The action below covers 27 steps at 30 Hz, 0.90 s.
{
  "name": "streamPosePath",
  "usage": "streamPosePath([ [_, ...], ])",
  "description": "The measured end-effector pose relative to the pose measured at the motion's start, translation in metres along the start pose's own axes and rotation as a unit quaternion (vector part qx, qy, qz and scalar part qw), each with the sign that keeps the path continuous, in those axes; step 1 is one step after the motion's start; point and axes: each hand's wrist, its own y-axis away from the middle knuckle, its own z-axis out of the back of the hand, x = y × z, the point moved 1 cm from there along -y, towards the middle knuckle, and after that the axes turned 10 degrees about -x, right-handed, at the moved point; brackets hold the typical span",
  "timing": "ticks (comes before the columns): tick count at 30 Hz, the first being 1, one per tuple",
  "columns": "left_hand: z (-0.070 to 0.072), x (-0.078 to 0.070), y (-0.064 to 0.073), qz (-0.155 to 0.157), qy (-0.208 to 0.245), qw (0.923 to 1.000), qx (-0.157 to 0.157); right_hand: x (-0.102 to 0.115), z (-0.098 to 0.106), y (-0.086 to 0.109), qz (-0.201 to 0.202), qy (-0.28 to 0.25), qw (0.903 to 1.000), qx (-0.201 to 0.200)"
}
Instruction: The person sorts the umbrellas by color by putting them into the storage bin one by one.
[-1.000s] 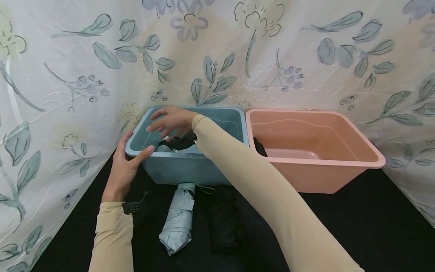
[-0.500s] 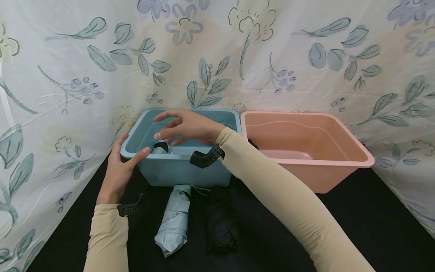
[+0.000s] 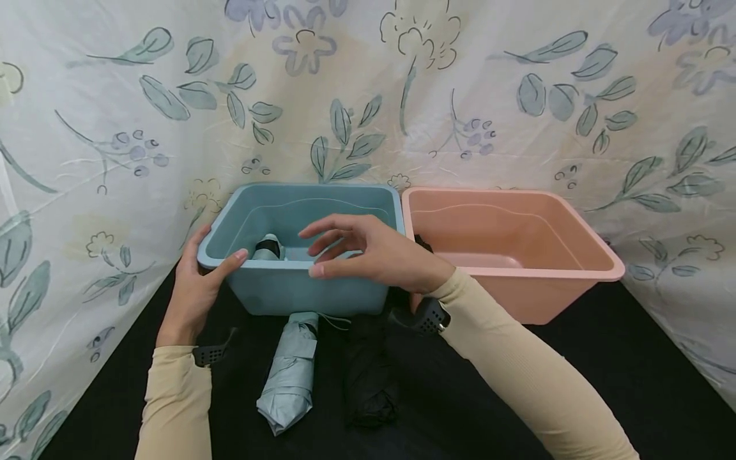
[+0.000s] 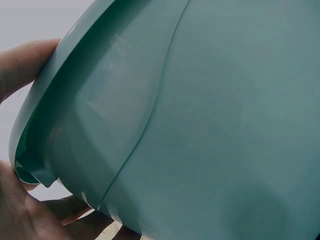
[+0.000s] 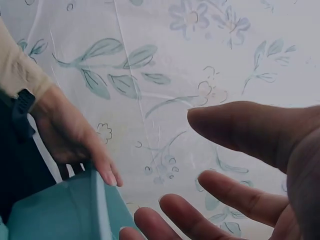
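Note:
My left hand (image 3: 192, 291) grips the blue plastic bin (image 3: 310, 287) at its left front corner, thumb on the rim and fingers along the outer side. In the left wrist view, the fingers (image 4: 67, 207) lie under the bin's side. My right hand (image 3: 379, 252) hovers at the bin's front rim, fingers loosely bent and apart, holding nothing. Inside the bin, near the left front, lies a pale blue rolled object (image 3: 268, 248) with a black band, partly hidden by the rim. A folded light blue umbrella (image 3: 289, 377) and a black folded bundle (image 3: 372, 383) lie side by side before the bin.
A pink plastic bin (image 3: 512, 273) stands against the blue one on the right, with a dark object (image 3: 423, 243) at its left inner wall. Black cloth (image 3: 460, 409) covers the surface. A floral curtain (image 3: 322, 89) hangs close behind both bins.
My right hand has come out from over the blue bin's inside, moving right and nearer, which uncovers the pale blue object there. The left hand keeps its hold on the rim.

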Motion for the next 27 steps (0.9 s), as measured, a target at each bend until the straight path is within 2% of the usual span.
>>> streamPosePath([
  [8,0.0,0.0,0.0,0.001,0.004,1.0,0.001,-0.016,0.002,0.054,-0.021,-0.028,0.9993,-0.012],
  [13,0.0,0.001,-0.001,0.001,0.009,0.9999,0.005,-0.042,0.002,0.081,-0.044,-0.034,0.9982,-0.022],
  [22,0.0,0.001,-0.001,-0.005,0.009,0.9999,0.005,-0.097,-0.006,0.1,-0.114,-0.009,0.9917,-0.058],
  [27,0.0,0.0,0.001,-0.004,0.008,1.0,0.003,-0.114,-0.014,0.105,-0.144,0.017,0.9869,-0.071],
])
